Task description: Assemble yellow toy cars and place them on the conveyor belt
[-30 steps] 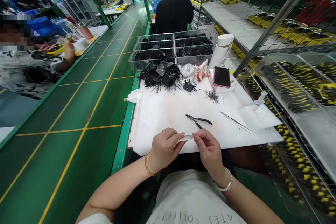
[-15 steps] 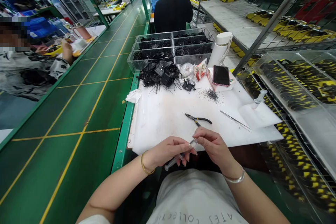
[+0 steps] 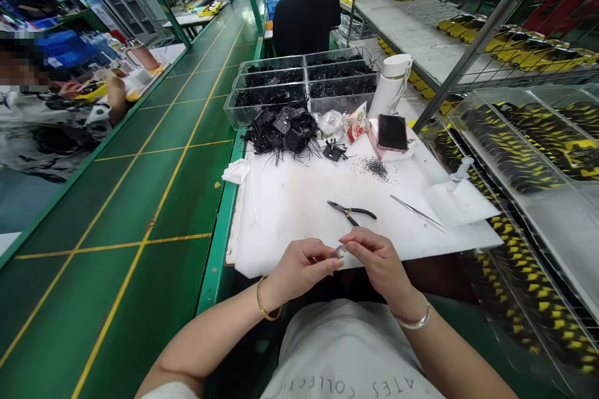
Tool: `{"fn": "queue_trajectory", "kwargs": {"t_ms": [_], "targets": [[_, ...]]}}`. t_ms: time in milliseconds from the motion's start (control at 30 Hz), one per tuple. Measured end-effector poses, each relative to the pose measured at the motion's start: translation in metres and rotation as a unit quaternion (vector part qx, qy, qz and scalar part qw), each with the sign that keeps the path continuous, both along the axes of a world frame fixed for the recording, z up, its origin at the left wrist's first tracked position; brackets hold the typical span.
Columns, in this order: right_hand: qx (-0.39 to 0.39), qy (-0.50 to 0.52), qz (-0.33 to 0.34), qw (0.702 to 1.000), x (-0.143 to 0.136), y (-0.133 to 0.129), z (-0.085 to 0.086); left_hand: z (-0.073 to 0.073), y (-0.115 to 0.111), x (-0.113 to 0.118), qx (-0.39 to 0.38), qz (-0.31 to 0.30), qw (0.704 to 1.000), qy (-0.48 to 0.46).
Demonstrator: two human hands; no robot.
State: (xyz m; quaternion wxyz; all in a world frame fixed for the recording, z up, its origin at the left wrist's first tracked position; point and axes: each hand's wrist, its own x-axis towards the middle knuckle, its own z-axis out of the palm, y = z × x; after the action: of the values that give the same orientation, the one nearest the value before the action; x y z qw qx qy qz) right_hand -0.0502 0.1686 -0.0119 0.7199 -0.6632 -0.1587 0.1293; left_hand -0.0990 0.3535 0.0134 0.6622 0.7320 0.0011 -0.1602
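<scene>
Over the front edge of the white work mat (image 3: 290, 199), my left hand (image 3: 306, 265) pinches a small clear plastic syringe (image 3: 339, 252). Only a short piece of it shows between the fingertips; the rest is hidden by the hand. The fingertips of my right hand (image 3: 374, 252) close on the other end of that piece. Just beyond my hands lie long-nose pliers (image 3: 352, 210) with dark handles, jaws pointing left. Metal tweezers (image 3: 416, 212) rest farther right. A scatter of tiny black pieces (image 3: 375, 167) lies behind the pliers.
A heap of black wired parts (image 3: 285, 129) sits before a clear divided bin (image 3: 269, 113). Beside it stand a white bottle (image 3: 389, 84) and a phone (image 3: 392, 132). A green conveyor (image 3: 182, 199) runs along the left; racks of yellow car bodies (image 3: 528, 50) stand right. Co-workers sit nearby.
My left hand has turned over the syringe, so its long end, which showed below the palm, is now hidden. Both hands stay together at the same place. The pliers and tweezers have not moved.
</scene>
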Motion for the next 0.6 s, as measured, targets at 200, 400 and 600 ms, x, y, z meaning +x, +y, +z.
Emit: {"fn": "queue_trajectory", "kwargs": {"t_ms": [200, 400, 600], "targets": [[-0.123, -0.265, -0.148, 0.945, -0.010, 0.001, -0.004, -0.002, -0.006, 0.010, -0.108, 0.094, 0.980, 0.138], [-0.247, -0.596, -0.068, 0.761, -0.022, 0.016, -0.007, -0.005, -0.008, 0.012, -0.257, 0.094, 0.944, 0.185], [-0.249, -0.574, -0.128, 0.769, -0.014, -0.007, -0.009, -0.013, -0.011, 0.004, -0.247, 0.029, 0.951, 0.184]]}}
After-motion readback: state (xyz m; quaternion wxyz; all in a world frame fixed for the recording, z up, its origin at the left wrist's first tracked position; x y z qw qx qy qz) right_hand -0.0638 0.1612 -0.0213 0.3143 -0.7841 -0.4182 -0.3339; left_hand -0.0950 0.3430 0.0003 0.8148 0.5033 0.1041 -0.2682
